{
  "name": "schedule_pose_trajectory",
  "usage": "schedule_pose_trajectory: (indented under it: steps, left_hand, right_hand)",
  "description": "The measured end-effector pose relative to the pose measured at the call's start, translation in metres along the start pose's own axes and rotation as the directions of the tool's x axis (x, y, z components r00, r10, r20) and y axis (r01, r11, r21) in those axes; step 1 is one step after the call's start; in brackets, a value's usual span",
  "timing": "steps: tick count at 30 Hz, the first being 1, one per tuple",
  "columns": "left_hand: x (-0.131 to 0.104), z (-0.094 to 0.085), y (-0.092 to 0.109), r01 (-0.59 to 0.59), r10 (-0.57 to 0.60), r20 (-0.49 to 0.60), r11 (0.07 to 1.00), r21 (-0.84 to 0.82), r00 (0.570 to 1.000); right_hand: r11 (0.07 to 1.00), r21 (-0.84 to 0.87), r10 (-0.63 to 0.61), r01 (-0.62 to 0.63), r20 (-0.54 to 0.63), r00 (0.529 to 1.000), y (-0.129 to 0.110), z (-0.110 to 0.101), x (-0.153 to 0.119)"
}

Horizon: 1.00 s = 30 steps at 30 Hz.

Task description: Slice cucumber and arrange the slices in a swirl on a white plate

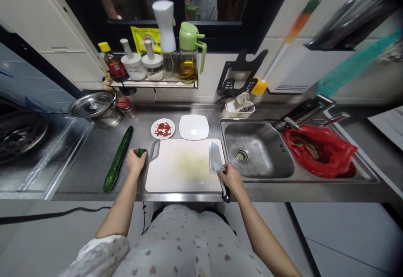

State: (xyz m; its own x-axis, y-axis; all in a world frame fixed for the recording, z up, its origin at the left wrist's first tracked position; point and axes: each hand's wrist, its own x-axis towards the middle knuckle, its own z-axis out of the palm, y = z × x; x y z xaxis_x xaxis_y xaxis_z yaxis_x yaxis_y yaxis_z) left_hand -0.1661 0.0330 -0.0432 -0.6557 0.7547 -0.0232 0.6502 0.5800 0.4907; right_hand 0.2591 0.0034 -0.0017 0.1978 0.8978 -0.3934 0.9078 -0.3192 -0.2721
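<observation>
My left hand (136, 160) is closed on a short piece of cucumber (141, 152) at the left side of the cutting board (163, 176). Just left of that hand, a long whole cucumber (118, 159) lies slantwise on the steel counter. My right hand (231, 176) is at the board's right edge with its fingers on a kitchen knife (215, 158). The blade rests flat on the board, and the black handle end juts over the front edge. A pale greenish wet stain marks the board's middle.
Behind the board are a small plate (153, 133) of chopped red bits and a white square dish (194, 126). A sink (261, 151) adjoins on the right, with a red plastic bag (324, 151) beside it. A lidded pot (97, 109) stands back left, below a condiment shelf (157, 84).
</observation>
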Motion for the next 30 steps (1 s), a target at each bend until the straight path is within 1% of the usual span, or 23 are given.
schedule_pose_trajectory:
  steps: [4,8,11,13,15,17,18,20,25,28,30]
  left_hand:
    - [0.002,0.000,-0.003,-0.006,0.005,0.050,1.000,0.016,0.999]
    - [0.001,-0.006,-0.003,-0.028,0.029,0.051,0.999,-0.015,0.998]
    - [-0.008,-0.012,0.004,-0.059,0.062,0.039,0.995,-0.087,0.997]
    - [-0.021,-0.012,0.014,-0.123,0.136,0.065,0.977,-0.174,0.989]
    - [-0.039,-0.007,0.024,-0.203,0.253,0.134,0.930,-0.305,0.958]
    - [-0.058,0.001,0.034,-0.254,0.359,0.205,0.877,-0.408,0.911]
    - [-0.067,0.006,0.038,-0.272,0.401,0.232,0.856,-0.440,0.886]
    - [-0.084,0.015,0.044,-0.295,0.452,0.260,0.830,-0.473,0.853]
    - [-0.111,0.028,0.056,-0.366,0.532,0.291,0.803,-0.470,0.795]
    - [-0.120,0.032,0.062,-0.444,0.569,0.285,0.802,-0.400,0.771]
    - [-0.124,0.035,0.064,-0.491,0.588,0.266,0.797,-0.351,0.764]
  right_hand:
    - [0.998,-0.042,0.038,-0.037,0.026,0.999,-0.005,-0.003,0.001]
    - [0.997,-0.058,0.062,-0.059,0.043,0.997,-0.005,-0.004,0.003]
    - [0.997,-0.043,0.071,-0.070,0.045,0.996,-0.003,-0.002,0.006]
    - [0.998,-0.023,0.066,-0.065,0.045,0.997,0.000,-0.001,0.010]
    - [0.998,0.001,0.059,-0.059,0.048,0.997,0.003,0.000,0.014]
    - [0.998,0.036,0.052,-0.054,0.056,0.997,0.005,0.001,0.017]
    - [0.997,0.059,0.046,-0.050,0.058,0.997,0.007,0.002,0.019]
    - [0.993,0.111,0.029,-0.035,0.053,0.998,0.008,0.003,0.020]
    - [0.972,0.232,-0.031,0.028,0.013,0.999,0.007,0.006,0.020]
    - [0.961,0.270,-0.047,0.049,-0.013,0.999,0.004,0.007,0.019]
    - [0.953,0.300,-0.044,0.048,-0.022,0.999,0.003,0.007,0.019]
